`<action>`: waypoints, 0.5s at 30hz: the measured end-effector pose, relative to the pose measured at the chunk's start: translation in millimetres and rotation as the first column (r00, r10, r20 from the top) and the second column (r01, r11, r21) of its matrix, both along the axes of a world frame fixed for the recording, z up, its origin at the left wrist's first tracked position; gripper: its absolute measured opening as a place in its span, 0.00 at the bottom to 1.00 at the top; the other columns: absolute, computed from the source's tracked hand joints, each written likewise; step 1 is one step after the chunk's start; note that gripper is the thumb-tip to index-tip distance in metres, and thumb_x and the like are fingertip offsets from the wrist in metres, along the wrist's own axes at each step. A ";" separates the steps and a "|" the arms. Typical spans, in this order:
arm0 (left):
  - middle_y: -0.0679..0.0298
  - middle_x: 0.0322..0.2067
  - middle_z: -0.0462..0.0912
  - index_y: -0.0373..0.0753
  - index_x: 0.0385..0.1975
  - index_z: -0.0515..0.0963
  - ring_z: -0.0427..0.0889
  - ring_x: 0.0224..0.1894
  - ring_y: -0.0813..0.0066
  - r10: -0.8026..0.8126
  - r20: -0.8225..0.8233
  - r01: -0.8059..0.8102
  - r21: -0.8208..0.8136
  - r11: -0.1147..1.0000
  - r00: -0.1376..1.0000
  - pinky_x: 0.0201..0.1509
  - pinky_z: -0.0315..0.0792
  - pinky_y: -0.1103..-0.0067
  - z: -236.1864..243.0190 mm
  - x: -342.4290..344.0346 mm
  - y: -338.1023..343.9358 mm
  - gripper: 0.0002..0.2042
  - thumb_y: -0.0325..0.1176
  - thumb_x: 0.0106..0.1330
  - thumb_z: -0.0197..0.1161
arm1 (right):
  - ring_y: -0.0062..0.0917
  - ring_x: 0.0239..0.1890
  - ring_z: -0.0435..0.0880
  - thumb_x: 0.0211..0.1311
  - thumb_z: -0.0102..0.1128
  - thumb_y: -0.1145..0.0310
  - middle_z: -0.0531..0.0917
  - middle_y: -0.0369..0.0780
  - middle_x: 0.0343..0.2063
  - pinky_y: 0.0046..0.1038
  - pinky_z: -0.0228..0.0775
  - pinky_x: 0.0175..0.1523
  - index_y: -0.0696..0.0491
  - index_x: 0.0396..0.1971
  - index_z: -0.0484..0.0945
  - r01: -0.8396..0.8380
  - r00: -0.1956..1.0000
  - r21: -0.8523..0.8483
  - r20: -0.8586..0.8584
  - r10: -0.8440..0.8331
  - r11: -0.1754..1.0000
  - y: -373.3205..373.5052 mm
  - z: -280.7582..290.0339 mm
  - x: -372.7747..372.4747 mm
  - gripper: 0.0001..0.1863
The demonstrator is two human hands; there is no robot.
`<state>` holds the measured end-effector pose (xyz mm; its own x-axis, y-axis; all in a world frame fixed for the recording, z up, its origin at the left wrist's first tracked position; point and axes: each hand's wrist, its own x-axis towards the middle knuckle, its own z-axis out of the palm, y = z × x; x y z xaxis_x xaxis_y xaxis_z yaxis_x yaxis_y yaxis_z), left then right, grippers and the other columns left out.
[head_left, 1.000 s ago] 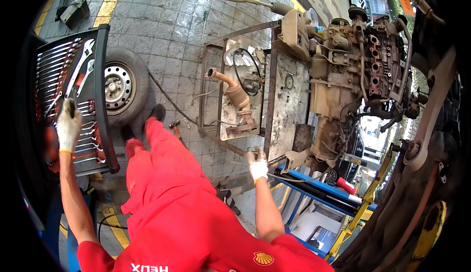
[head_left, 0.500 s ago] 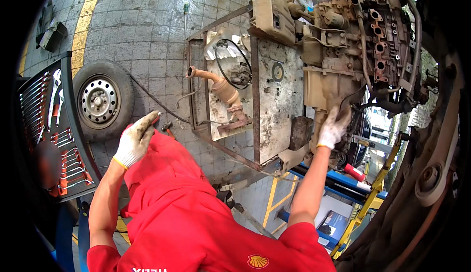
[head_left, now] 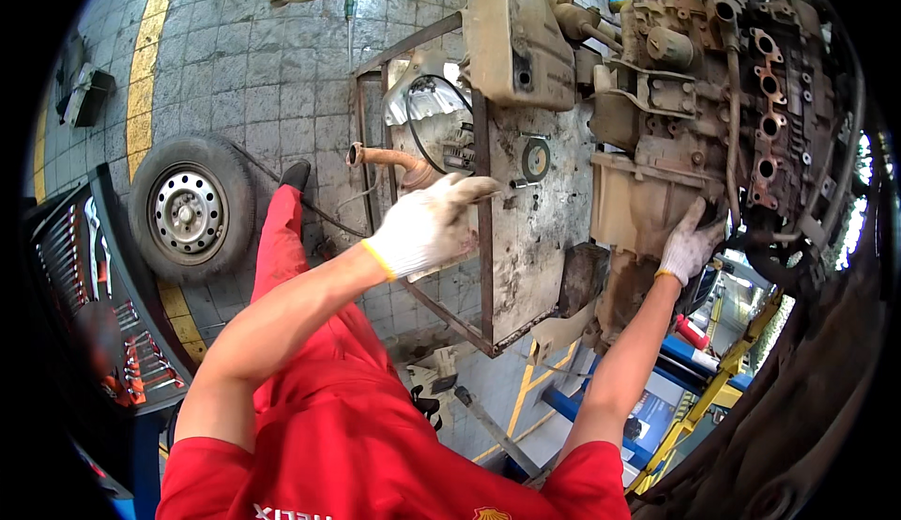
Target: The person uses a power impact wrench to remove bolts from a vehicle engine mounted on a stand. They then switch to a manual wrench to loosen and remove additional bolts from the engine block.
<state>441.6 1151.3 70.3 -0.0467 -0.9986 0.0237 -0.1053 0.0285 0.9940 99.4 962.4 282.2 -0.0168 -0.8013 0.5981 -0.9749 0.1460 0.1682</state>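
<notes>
My left hand [head_left: 427,224], in a white work glove with dark stains, hovers over the metal-framed stand [head_left: 484,229]. Its fingers stretch to the right and hold nothing visible. Under it, a rusty exhaust pipe section [head_left: 389,159] is partly hidden. My right hand [head_left: 692,243], gloved the same way, rests against the lower side of a dirty engine with its gearbox [head_left: 648,182]. Those fingers lie spread on the casing near a hose. Rust-brown ports [head_left: 769,126] line the engine's right side.
A spare wheel [head_left: 188,210] lies at left beside a tool tray [head_left: 103,304] of wrenches. On the stand are a ring-shaped part [head_left: 535,159] and small bolts. A tan boxy part [head_left: 519,41] juts over its far end. Blue and yellow lift parts [head_left: 699,398] stand lower right.
My left hand has swung right, from beside the wheel to over the stand. My right hand has shifted slightly right and up along the engine. The view has moved closer to the engine.
</notes>
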 end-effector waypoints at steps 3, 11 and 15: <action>0.55 0.55 0.81 0.47 0.61 0.75 0.84 0.54 0.51 -0.025 -0.053 0.024 -0.013 1.000 0.998 0.56 0.82 0.64 -6.8 -41.3 -62.3 0.20 0.25 0.71 0.56 | 0.54 0.72 0.67 0.71 0.48 0.30 0.68 0.60 0.71 0.46 0.61 0.75 0.64 0.74 0.59 0.168 0.986 0.033 0.006 -0.169 0.985 1.5 -1.1 -4.6 0.52; 0.50 0.49 0.83 0.49 0.60 0.78 0.86 0.48 0.47 -0.130 -0.098 0.132 0.021 0.991 0.987 0.50 0.81 0.58 8.6 -115.7 -191.6 0.23 0.24 0.64 0.55 | 0.53 0.65 0.76 0.76 0.55 0.46 0.75 0.60 0.64 0.45 0.69 0.68 0.64 0.67 0.71 0.057 0.995 -0.053 0.082 -0.053 0.997 -1.6 -9.8 -0.2 0.36; 0.51 0.50 0.83 0.50 0.60 0.78 0.83 0.51 0.45 -0.168 -0.061 0.160 -0.124 0.979 0.984 0.53 0.80 0.57 10.9 -139.8 -226.1 0.25 0.21 0.64 0.55 | 0.54 0.63 0.77 0.77 0.54 0.47 0.77 0.60 0.63 0.46 0.69 0.67 0.65 0.65 0.72 0.098 0.987 -0.063 0.132 -0.089 0.993 -4.1 -11.2 8.2 0.34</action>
